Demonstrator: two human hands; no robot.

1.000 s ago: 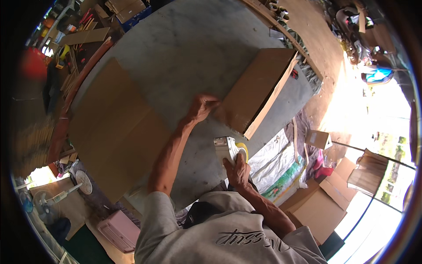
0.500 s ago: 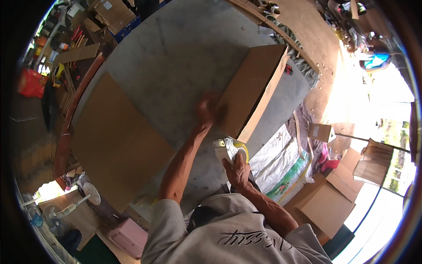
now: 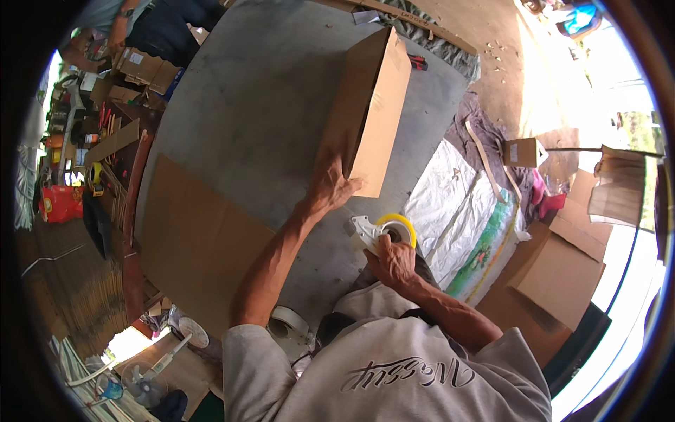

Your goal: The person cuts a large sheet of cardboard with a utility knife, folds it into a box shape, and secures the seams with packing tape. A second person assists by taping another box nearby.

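A long closed cardboard box point(image 3: 380, 116) lies on the grey table point(image 3: 260, 91), running away from me. My left hand point(image 3: 332, 184) grips its near end, fingers along the left side and thumb over the edge onto the lighter face. Closer to my body, my right hand point(image 3: 394, 261) is wrapped around a white tape dispenser point(image 3: 365, 231) carrying a yellow-edged tape roll point(image 3: 401, 226). A gap separates the dispenser from the box. On the table's left lies a flat cardboard sheet point(image 3: 200, 235).
A red-and-black tool point(image 3: 418, 62) rests right of the box's far end. Behind the far-left edge a person point(image 3: 169, 32) is partly visible near stacked boxes point(image 3: 144, 67). Open cartons point(image 3: 562, 271) stand at right. Another tape roll point(image 3: 287, 325) sits beside my left elbow.
My left hand, blurred before, now grips the box's near end. The dispenser has turned and moved apart from the box. My view has shifted, and a person appears at the far left.
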